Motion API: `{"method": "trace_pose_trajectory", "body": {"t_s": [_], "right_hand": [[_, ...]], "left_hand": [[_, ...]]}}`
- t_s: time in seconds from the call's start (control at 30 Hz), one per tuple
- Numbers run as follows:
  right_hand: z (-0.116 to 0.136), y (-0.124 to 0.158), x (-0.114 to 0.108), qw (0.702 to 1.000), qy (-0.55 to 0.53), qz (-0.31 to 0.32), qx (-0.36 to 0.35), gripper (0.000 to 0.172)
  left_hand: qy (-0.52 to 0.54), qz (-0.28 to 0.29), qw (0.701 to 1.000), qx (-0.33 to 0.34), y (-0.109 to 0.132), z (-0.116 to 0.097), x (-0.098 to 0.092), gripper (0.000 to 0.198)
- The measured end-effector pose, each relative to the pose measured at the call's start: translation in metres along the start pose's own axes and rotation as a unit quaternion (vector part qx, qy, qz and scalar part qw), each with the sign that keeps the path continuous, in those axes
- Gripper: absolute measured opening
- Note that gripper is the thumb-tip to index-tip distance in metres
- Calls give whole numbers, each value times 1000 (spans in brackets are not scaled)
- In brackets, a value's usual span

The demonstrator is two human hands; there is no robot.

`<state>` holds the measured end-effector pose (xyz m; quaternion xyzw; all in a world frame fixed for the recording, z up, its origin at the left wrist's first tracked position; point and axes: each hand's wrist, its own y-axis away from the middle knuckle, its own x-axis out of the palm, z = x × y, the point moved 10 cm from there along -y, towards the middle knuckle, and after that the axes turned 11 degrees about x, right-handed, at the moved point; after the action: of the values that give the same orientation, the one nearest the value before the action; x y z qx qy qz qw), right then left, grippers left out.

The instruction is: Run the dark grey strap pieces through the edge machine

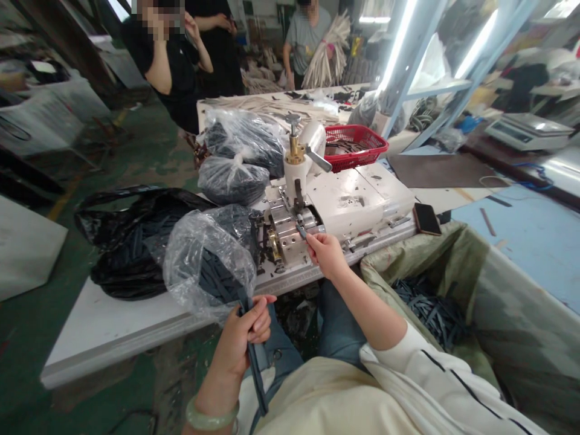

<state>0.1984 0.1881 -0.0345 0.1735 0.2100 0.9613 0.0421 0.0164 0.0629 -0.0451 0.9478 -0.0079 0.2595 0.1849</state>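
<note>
My left hand (251, 326) is closed around a small bunch of dark grey-blue strips (257, 377) that hang down over my lap. With fingertips pinched, my right hand (327, 254) holds one short dark strip (301, 231) at the metal feed of a cream-coloured machine (357, 199). The strip's far end sits by the machine's roller and presser part, where I cannot make out whether it is gripped. Just beyond my left hand, a clear plastic bag (181, 266) lies open with more dark strips inside.
Left of it lies a black plastic bag (122, 275) of strips. Tied clear bags (233, 178) and a red basket (357, 160) stand behind. At right are a phone (426, 219) and a large green sack (489, 266) holding strips. Several people (310, 36) stand beyond the table.
</note>
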Motion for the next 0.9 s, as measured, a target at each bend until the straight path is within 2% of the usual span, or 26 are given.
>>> {"method": "trace_pose_trajectory", "body": {"t_s": [0.23,0.33,0.4,0.43,0.5,0.53,0.6,0.67,0.7,0.73,0.77,0.83,0.9], "right_hand": [[-1,-8,-5,998,-56,-25,-2,33],[13,-3,-23,993,-80,-74,-53,33],[29,13,-59,977,-104,-137,-126,31],[37,26,-86,962,-122,-175,-169,30],[42,56,-152,922,-180,-245,-238,28],[38,70,-188,899,-229,-272,-254,27],[10,81,-243,885,-332,-260,-198,41],[-21,89,-268,889,-373,-232,-125,53],[-36,93,-267,897,-372,-222,-93,53],[-50,96,-255,910,-355,-204,-58,48],[-61,98,-234,928,-326,-177,-23,41],[-78,96,-163,971,-224,-63,60,25],[-78,98,-84,990,-93,73,81,26]], "left_hand": [[0,6,1000,-3,-1,-1,-1,28],[7,10,1000,-8,-1,1,0,26],[15,13,1000,-11,0,1,1,24],[18,13,1000,-10,0,1,1,23],[23,15,1000,-8,0,0,2,22],[24,18,1000,-10,1,0,3,22],[24,32,999,-22,1,4,8,21],[26,58,997,-48,1,14,17,21],[26,73,995,-63,1,20,24,21],[24,90,993,-78,1,26,31,22],[20,110,989,-96,2,34,39,22],[1,153,979,-134,6,50,56,23],[-22,191,967,-169,13,66,71,24]]}}
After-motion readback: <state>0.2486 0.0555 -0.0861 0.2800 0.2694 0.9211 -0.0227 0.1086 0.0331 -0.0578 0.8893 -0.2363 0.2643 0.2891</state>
